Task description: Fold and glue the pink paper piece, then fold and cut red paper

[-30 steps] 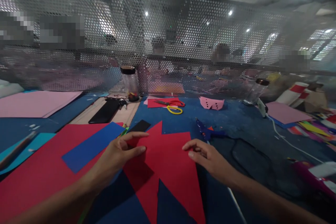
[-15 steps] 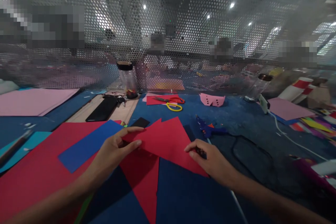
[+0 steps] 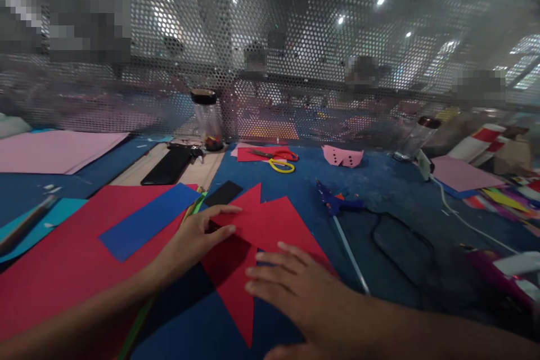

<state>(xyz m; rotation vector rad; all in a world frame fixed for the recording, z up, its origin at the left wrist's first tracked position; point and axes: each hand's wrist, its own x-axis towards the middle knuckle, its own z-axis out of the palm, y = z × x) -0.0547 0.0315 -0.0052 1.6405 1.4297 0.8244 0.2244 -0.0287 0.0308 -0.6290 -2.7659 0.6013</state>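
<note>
A folded red paper sheet [image 3: 270, 222] lies on the blue table in front of me, over a dark blue sheet [image 3: 202, 326]. My left hand [image 3: 198, 236] pinches the red paper's left edge between thumb and forefinger. My right hand [image 3: 295, 284] lies flat on the lower right part of the red paper, fingers stretched out and pointing left, pressing along the fold.
A large red sheet [image 3: 54, 259] with a blue strip [image 3: 147, 219] lies at left. A black phone [image 3: 166, 166], a jar [image 3: 206, 121], scissors [image 3: 278, 158], a pink cutout [image 3: 341, 156] and a blue glue gun [image 3: 335, 202] with its cable sit further back. A perforated metal screen [image 3: 270, 50] stands behind.
The red paper's right flap has been folded over to the left. My right hand let go of the paper's right edge and moved left onto it, fingers flat. My left hand stayed put.
</note>
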